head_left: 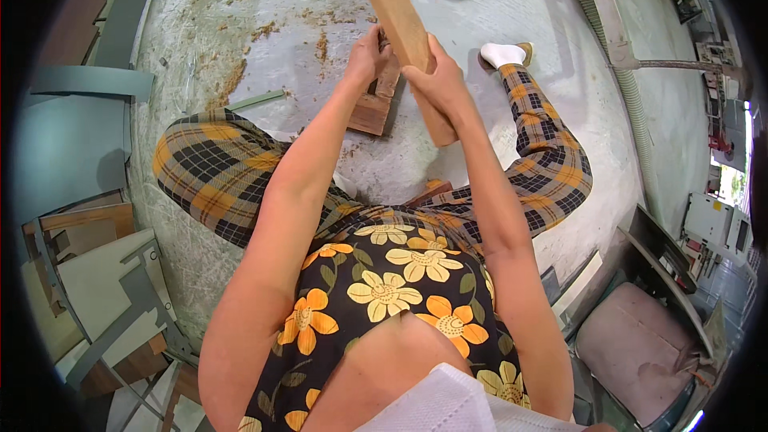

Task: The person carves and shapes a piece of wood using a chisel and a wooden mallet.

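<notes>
Apparently the grey floor (pixel 512 0), strewn with brown shavings (pixel 234 84) toward its far left, points to work already under way, though how much remains cannot be told. A long wooden bar (pixel 400 22) slants just right of a slotted wooden block (pixel 369 116). The right hand (pixel 440 78) wraps around the bar; the left hand (pixel 366 58) curls at the block's far end, fingertips hidden, its grip unclear.

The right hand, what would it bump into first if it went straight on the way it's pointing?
The right hand would first meet the long wooden block, which it already holds; depth beyond that is unclear.
</notes>
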### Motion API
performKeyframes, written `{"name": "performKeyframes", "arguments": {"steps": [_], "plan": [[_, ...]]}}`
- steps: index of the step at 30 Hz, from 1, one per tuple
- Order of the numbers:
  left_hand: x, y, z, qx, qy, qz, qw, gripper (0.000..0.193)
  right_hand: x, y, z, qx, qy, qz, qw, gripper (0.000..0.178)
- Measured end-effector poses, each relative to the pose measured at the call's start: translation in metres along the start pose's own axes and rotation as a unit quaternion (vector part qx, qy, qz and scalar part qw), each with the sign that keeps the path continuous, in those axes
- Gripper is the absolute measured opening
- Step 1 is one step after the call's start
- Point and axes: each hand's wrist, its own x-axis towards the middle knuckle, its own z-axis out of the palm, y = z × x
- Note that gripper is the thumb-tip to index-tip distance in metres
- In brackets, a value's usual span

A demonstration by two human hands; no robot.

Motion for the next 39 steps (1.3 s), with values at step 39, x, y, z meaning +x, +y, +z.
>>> {"name": "performKeyframes", "arguments": {"steps": [39], "plan": [[0.005,0.01,0.002,0.085,-0.021,-0.004,0.996,0.035,-0.014,-0.02,-0.022,0.08,0.017,-0.026,0.996,0.088]]}}
